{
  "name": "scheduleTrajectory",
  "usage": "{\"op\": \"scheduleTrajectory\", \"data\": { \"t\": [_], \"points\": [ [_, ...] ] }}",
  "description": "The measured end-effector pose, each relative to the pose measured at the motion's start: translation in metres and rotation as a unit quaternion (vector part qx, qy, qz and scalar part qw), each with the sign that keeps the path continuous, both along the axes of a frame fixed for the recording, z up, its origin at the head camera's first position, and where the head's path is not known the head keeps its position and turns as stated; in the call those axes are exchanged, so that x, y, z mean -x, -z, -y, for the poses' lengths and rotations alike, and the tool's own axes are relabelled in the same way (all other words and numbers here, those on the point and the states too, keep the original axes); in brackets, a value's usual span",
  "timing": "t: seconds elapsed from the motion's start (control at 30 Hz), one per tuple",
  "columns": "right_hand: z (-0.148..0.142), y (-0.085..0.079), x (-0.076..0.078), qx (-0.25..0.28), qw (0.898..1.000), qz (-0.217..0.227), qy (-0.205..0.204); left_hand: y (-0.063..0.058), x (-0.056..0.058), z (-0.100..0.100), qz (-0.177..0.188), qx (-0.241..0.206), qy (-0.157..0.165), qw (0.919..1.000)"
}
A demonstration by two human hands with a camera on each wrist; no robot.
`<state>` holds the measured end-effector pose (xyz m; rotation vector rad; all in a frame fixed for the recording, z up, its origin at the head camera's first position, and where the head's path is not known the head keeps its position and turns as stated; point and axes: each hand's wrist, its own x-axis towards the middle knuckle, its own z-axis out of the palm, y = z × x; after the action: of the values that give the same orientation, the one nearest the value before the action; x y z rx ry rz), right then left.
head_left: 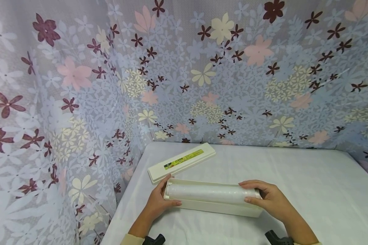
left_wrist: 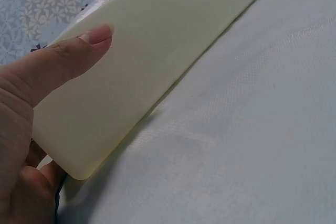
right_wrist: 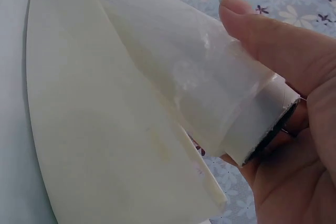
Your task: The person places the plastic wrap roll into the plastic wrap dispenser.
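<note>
A long cream plastic box (head_left: 214, 207) lies open on the table, and a roll of cling film (head_left: 208, 194) sits at its opening. My left hand (head_left: 160, 199) grips the box's left end, the thumb (left_wrist: 89, 51) flat on its front wall in the left wrist view. With thumb and fingers my right hand (head_left: 271, 199) holds the right end of the roll. In the right wrist view the roll's cardboard core (right_wrist: 262, 119) shows, tilted up above the box wall (right_wrist: 105, 103); the roll's other end slants down into the box.
Behind the box lies its cream lid (head_left: 184, 161) with a green and yellow label, at a slant. A white cloth covers the table (head_left: 309, 177). A flowered curtain (head_left: 233, 85) hangs along the back and left side.
</note>
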<state>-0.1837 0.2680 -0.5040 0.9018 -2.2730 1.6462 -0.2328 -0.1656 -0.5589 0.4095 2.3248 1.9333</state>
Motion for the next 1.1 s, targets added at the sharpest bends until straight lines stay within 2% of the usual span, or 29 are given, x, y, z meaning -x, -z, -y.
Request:
{"op": "scheduleTrajectory", "data": {
  "t": [0.27,1.1],
  "points": [
    [-0.0016,0.0036,0.0019,0.004,1.0,-0.006,-0.011,0.0009,0.0011,0.0007,-0.003,0.004,0.001,1.0],
    [-0.0014,0.0068,0.003,-0.009,1.0,0.008,0.013,0.0025,0.0018,0.0003,0.006,-0.011,0.002,0.9999]
  ]
}}
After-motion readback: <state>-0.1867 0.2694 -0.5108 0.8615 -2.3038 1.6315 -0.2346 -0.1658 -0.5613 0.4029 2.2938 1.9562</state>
